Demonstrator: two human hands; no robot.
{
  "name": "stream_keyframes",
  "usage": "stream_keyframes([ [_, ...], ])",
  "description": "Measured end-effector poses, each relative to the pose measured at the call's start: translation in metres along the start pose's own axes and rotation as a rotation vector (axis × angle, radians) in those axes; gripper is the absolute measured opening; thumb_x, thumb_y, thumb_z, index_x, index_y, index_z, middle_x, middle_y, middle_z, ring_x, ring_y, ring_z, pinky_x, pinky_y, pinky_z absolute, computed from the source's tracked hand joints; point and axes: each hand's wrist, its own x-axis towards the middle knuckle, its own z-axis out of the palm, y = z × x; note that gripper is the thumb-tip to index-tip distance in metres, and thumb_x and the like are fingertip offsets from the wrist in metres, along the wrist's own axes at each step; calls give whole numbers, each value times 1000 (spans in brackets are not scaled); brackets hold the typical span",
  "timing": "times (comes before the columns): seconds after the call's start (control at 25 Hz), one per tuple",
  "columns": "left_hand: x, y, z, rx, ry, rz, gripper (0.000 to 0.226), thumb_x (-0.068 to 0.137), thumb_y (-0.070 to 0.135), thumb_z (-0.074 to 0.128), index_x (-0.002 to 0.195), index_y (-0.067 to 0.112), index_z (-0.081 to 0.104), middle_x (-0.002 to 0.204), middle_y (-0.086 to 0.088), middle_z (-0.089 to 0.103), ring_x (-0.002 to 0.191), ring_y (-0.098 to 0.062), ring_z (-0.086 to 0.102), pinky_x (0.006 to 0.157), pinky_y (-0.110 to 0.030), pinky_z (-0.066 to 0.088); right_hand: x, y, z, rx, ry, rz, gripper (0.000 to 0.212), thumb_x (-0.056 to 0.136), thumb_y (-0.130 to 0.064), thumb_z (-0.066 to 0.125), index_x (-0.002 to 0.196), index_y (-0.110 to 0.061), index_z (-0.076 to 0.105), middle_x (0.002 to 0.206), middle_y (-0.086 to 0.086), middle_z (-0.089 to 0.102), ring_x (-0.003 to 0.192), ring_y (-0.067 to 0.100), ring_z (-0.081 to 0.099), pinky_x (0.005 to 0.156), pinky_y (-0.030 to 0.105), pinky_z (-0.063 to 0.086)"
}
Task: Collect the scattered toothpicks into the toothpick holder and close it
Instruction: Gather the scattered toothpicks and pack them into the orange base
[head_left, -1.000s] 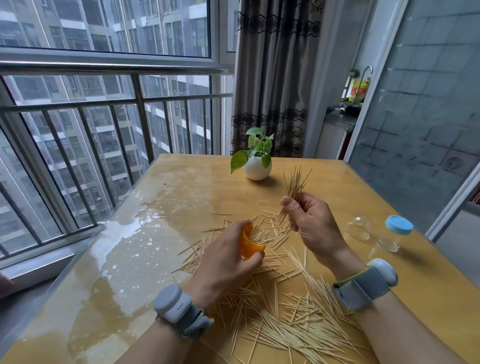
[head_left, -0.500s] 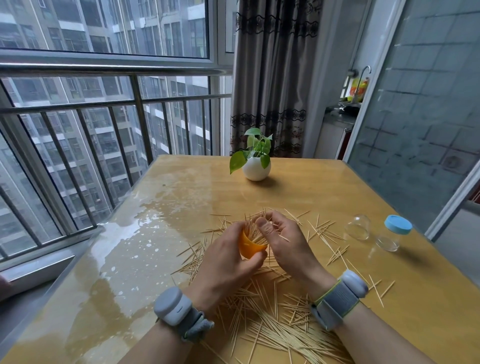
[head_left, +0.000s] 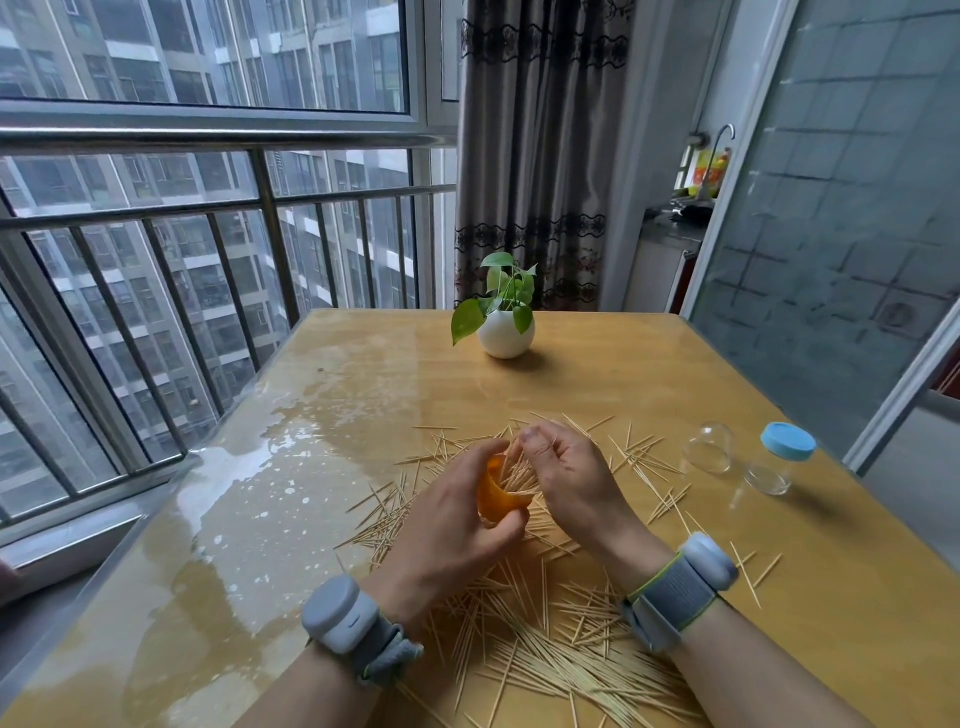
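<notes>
At the table's (head_left: 311, 493) centre we count two grips, one holder (head_left: 500, 491) and toothpicks (head_left: 545, 670) past counting. Toward three o'clock stand one clear jar (head_left: 779, 462) with a blue lid and one clear dome (head_left: 709, 448) just beside it. At twelve o'clock sits one plant (head_left: 505, 332) in a white pot. Each wrist wears one grey band.

We see the holder as a small orange cup, its mouth tipped toward one o'clock and bristling with pale sticks. Our left grip (head_left: 447, 525) is wrapped round it from nine o'clock, thumb and fingers curled on its wall. Our right grip (head_left: 566, 483) meets it from three o'clock, fingers bent and pinching the bunch of toothpicks that stands in the mouth.

Loose toothpicks ring both grips, thickest at six o'clock between our forearms, thinner toward the dome.

Our left palm covers the holder's base and most of its side. Our arms hide part of the heap, and the bottom edge cuts it off. How deep the bunch sits we cannot tell.
</notes>
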Motion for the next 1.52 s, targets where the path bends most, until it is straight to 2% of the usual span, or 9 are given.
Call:
stream_keyframes([
  [0.08, 0, 2, 0, -20, -19, 18, 62, 79, 42, 64, 137, 34, 44, 118, 13, 61, 98, -4, 59, 86, -19, 48, -2, 0, 2, -39, -42, 15, 26, 95, -40, 43, 100, -20, 60, 99, -3, 62, 92, 8, 60, 78, 28, 50],
  [0.2, 0, 1, 0, -22, -36, 26, 61, 78, 44, 63, 135, 33, 44, 117, 11, 60, 98, -3, 58, 85, -16, 47, -4, -4, 1, 117, -100, 51, 40, 94, -50, 42, 122, -24, 55, 119, -10, 61, 111, 0, 57, 93, 21, 48],
  [0.48, -1, -1, 1, -26, -18, 39, 55, 81, 41, 64, 132, 34, 45, 120, 14, 58, 100, 1, 56, 83, -5, 39, 1, -2, -12, 107, 14, 80, 15, 97, -29, 59, 90, -19, 67, 82, 6, 68, 73, 18, 61, 74, 48, 52],
  [0.72, -1, -2, 1, -50, 15, 14, 46, 84, 37, 66, 126, 33, 47, 108, 12, 61, 92, 0, 59, 79, -17, 47, 2, -4, -19, 65, 47, 67, 29, 94, -43, 58, 82, -18, 65, 72, 12, 62, 64, 13, 52, 63, 47, 48],
  [0.92, 0, -3, 1, -68, -15, -12, 71, 84, 41, 67, 147, 25, 39, 125, 7, 58, 108, -5, 58, 95, -25, 52, 5, -5, -23, 80, 89, 65, 11, 96, -32, 60, 92, -21, 63, 76, -9, 61, 66, 4, 52, 64, 34, 49],
  [1.12, -1, 0, 4, -93, -62, 26, 70, 81, 41, 66, 145, 25, 43, 116, 9, 60, 102, -4, 59, 89, -26, 52, 1, -9, -21, -134, -166, -87, 24, 101, -34, 48, 102, -18, 66, 88, -6, 68, 81, 5, 63, 71, 28, 52],
  [1.24, -1, -3, 2, -109, -25, -14, 58, 81, 36, 71, 133, 28, 47, 112, 10, 62, 97, -2, 62, 86, -22, 53, 3, -11, -26, -177, -169, -82, 35, 98, -45, 41, 108, -20, 63, 99, -5, 63, 92, 5, 59, 76, 25, 48],
  [1.36, -1, -5, 2, -97, 27, -34, 49, 80, 35, 72, 122, 31, 46, 101, 8, 62, 85, -7, 63, 76, -28, 54, 4, -11, -41, -248, -168, 25, 24, 91, -47, 58, 99, -24, 59, 85, -8, 59, 76, 4, 55, 64, 20, 42],
  [1.52, -1, -6, 2, -77, 33, -30, 48, 79, 37, 72, 119, 32, 46, 102, 9, 61, 85, -6, 62, 73, -22, 52, 2, -11, -39, -140, -289, 146, 15, 89, -35, 67, 87, -20, 65, 74, -1, 67, 65, 10, 61, 65, 39, 56],
])
